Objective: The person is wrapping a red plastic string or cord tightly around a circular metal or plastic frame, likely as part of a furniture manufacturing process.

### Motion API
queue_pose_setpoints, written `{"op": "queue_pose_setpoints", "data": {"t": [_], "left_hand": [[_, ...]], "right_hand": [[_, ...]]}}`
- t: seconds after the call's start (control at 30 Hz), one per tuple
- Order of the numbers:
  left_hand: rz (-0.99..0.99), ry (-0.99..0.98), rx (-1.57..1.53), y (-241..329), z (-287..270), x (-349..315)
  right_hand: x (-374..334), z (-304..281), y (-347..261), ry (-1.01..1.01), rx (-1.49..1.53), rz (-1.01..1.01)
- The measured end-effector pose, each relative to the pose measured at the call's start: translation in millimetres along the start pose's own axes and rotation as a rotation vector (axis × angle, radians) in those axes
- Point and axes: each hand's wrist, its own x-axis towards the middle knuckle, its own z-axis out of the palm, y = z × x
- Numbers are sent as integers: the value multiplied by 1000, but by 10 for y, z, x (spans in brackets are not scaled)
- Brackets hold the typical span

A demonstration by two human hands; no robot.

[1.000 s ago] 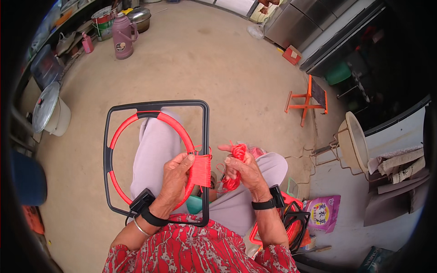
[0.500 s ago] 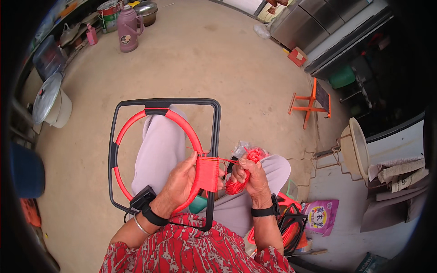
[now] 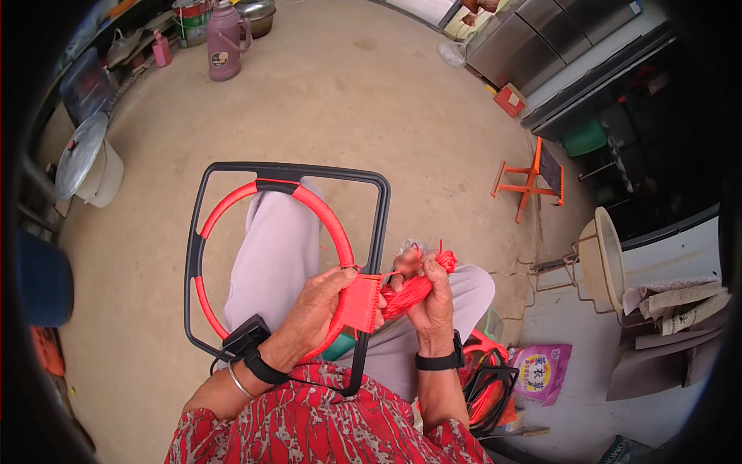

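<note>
A black square frame (image 3: 309,168) with a round inner ring rests over my lap. Red cord is wrapped around stretches of the ring (image 3: 332,220). On the frame's right side, a flat panel of tight red cord (image 3: 359,305) spans from ring to outer bar. My left hand (image 3: 309,305) is closed on the ring beside this panel, thumb on top and some fingers hidden behind. Just right of the panel, my right hand (image 3: 433,305) grips a bundle of red cord (image 3: 406,298); its fingertips are blurred. A short strand runs between bundle and panel.
At my right lie a purple packet (image 3: 542,373) and more red and black frames (image 3: 495,387). Farther off stand an orange folding stool (image 3: 528,182) and a beige basin (image 3: 607,259) on a wire stand. A purple thermos (image 3: 224,46) and a lidded white bucket (image 3: 104,178) stand at left.
The frame has shifted slightly right in view. My right hand has turned, and the cord bundle now slants close against the panel's right edge. The strand between them looks shorter.
</note>
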Motion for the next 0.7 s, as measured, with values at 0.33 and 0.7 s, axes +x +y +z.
{"op": "queue_pose_setpoints", "data": {"t": [0.33, 0.7], "left_hand": [[-24, 51, 39, -43, -75, -4], [-68, 69, 67, 10, 69, -70]], "right_hand": [[-52, 226, -75, -70, -1, 169], [-216, 305, -164, 14, -64, 115]]}}
